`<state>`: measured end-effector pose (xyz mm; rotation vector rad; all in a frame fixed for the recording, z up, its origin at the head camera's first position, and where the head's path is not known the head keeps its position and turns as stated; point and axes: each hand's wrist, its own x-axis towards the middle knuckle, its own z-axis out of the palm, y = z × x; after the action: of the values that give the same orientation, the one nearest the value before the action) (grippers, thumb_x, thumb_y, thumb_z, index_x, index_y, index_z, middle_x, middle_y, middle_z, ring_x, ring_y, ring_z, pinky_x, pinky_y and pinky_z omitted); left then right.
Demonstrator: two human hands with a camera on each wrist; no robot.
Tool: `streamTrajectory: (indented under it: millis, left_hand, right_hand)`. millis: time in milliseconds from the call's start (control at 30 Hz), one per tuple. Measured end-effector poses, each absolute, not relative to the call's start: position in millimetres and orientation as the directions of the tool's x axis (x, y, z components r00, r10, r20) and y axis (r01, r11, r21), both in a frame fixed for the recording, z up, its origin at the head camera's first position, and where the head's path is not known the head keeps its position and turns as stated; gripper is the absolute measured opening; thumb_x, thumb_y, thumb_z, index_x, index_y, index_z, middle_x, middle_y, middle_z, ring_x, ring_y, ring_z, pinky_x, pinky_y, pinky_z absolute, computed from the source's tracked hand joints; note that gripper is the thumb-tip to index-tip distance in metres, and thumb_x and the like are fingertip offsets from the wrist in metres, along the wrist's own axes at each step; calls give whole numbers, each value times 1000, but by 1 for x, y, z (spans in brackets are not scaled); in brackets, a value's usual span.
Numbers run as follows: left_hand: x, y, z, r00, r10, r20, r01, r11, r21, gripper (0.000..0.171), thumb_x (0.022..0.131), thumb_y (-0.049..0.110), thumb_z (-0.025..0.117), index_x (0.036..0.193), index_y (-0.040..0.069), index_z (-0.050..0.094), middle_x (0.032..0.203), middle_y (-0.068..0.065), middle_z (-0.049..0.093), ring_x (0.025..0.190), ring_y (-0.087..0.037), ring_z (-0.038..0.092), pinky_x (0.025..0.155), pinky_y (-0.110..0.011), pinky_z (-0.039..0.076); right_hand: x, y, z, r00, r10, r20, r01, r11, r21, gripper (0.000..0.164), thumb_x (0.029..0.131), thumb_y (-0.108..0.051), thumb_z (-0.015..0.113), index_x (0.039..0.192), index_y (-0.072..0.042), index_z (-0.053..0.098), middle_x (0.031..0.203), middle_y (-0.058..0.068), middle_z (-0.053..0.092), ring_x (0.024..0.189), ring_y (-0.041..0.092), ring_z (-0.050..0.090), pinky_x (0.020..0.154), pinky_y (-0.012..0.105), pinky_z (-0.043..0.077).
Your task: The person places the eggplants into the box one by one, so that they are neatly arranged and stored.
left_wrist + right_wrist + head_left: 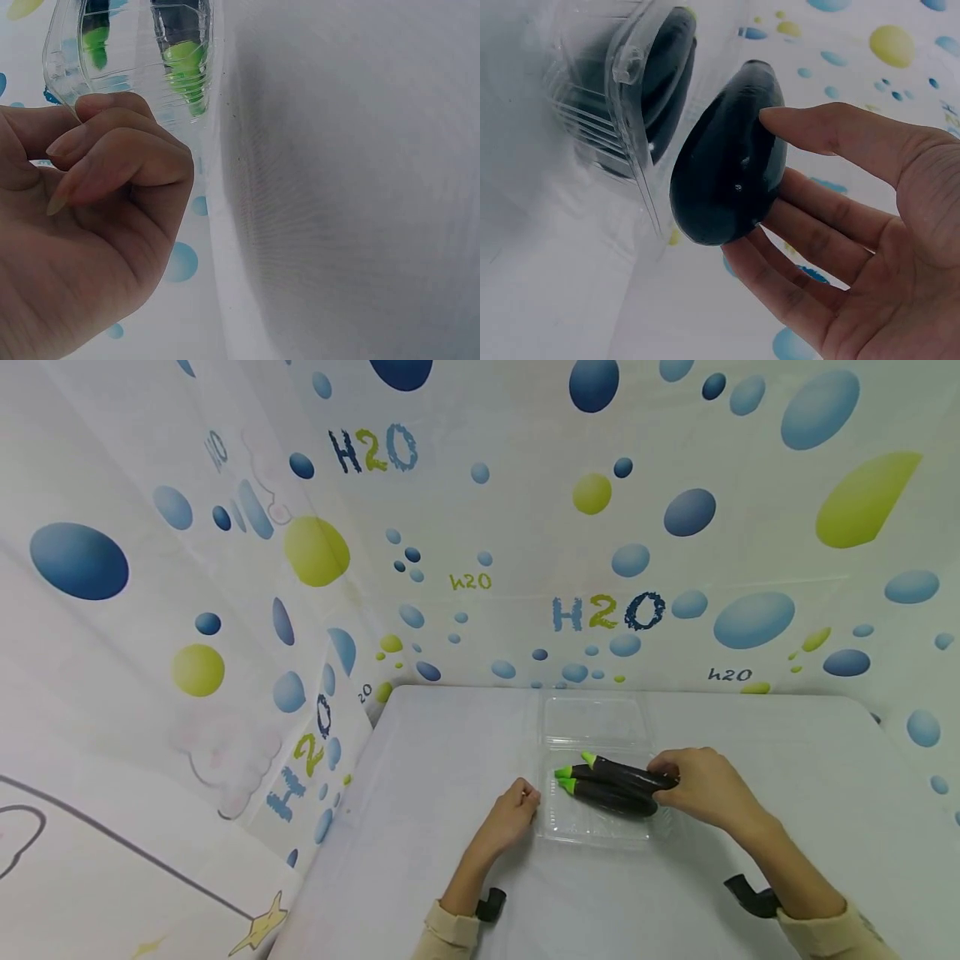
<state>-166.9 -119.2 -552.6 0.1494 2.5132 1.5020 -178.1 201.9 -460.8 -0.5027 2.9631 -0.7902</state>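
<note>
My right hand (708,787) pinches the thick end of a dark eggplant (626,772) with a bright green stem. In the right wrist view its thumb lies on one side of the eggplant (731,161) and the fingers on the other. This eggplant overlaps the hinged clear plastic container (562,828) in the head view. Inside the container lie two more eggplants (603,797), their green stems pointing left. At the container's left edge, my left hand (512,817) holds the rim between thumb and curled index finger, as the left wrist view shows (101,202).
The container's lid (592,718) is folded back toward the wall, flat on the white-covered table (442,760). A sheet printed with bubbles and H2O lettering (525,527) rises behind the table and along its left side.
</note>
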Motion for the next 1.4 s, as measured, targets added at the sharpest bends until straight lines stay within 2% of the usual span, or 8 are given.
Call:
streamTrajectory:
  millis: [300,700,1400]
  left_hand:
    - [-167,-118,-552,-972,198,-127,-17,480,877,21,110,24,48,105,5,56,78,0,55,65,-14,45,56,-29,36]
    - [-168,-117,-551,-972,201,-119,-2,502,865,18,110,21,47,104,6,56,78,1,56,65,-14,47,57,-28,38]
    - [-168,-119,-554,-971,200,-129,-15,491,871,20,111,24,47,104,6,55,79,0,55,67,-15,47,58,-30,38]
  right_hand:
    - [-180,196,-464,-938,-345,24,-316,824,-470,32,74,-16,89,104,-8,79,92,5,76,87,26,70,75,50,56]
    - [-181,185,-472,-925,-379,-1,-336,822,-460,33,72,-15,90,103,-10,79,94,2,76,88,22,68,79,50,55]
    - [-176,166,-482,-889,-458,-14,-415,817,-400,32,70,-11,89,100,-10,79,95,3,75,89,22,67,76,47,56]
